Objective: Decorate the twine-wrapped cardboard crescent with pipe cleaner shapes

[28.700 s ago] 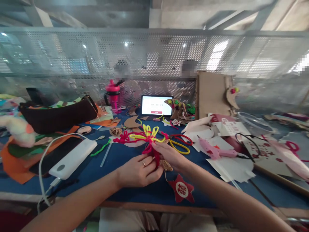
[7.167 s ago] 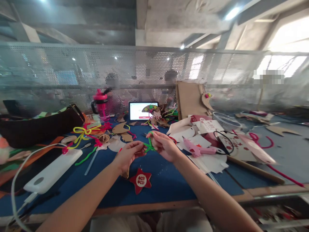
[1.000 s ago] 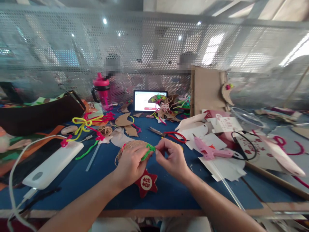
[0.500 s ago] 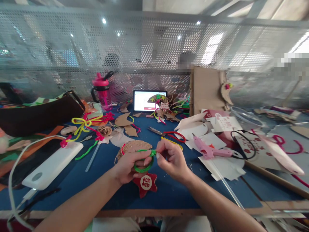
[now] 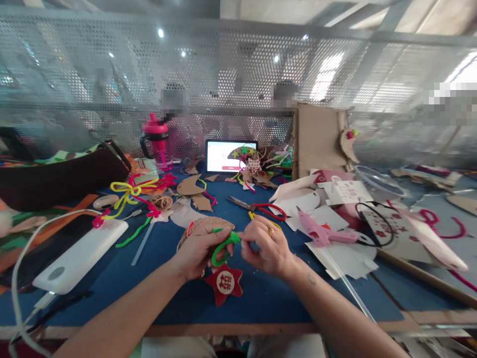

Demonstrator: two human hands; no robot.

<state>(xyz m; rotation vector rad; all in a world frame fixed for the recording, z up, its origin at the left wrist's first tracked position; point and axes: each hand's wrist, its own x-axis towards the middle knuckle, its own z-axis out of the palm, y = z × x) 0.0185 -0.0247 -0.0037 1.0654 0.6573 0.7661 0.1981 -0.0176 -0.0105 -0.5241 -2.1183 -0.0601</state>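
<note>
My left hand (image 5: 196,251) is closed on a green pipe cleaner (image 5: 234,237) bent into a loop, with a twisted knot at its right end. My right hand (image 5: 266,246) pinches at that knot, its back turned upward and a ring on one finger; the fingertips partly hide what they grip. Just beneath the loop, a red star (image 5: 220,294) with a white round emblem lies on the blue table. A brown, twine-textured rounded piece (image 5: 214,223) with a pink strand is partly covered by my left hand.
Red-handled scissors (image 5: 278,211) lie beyond my right hand, near a pink glue gun (image 5: 320,228) on paper scraps. To the left are a white power bank (image 5: 82,253) with its cable and a yellow pipe-cleaner bow (image 5: 128,191). A tablet (image 5: 219,154) and pink bottle (image 5: 158,141) stand behind.
My right hand has rolled over at the knot, so its back now faces up. The green loop has tilted and looks narrower. The star stays in place.
</note>
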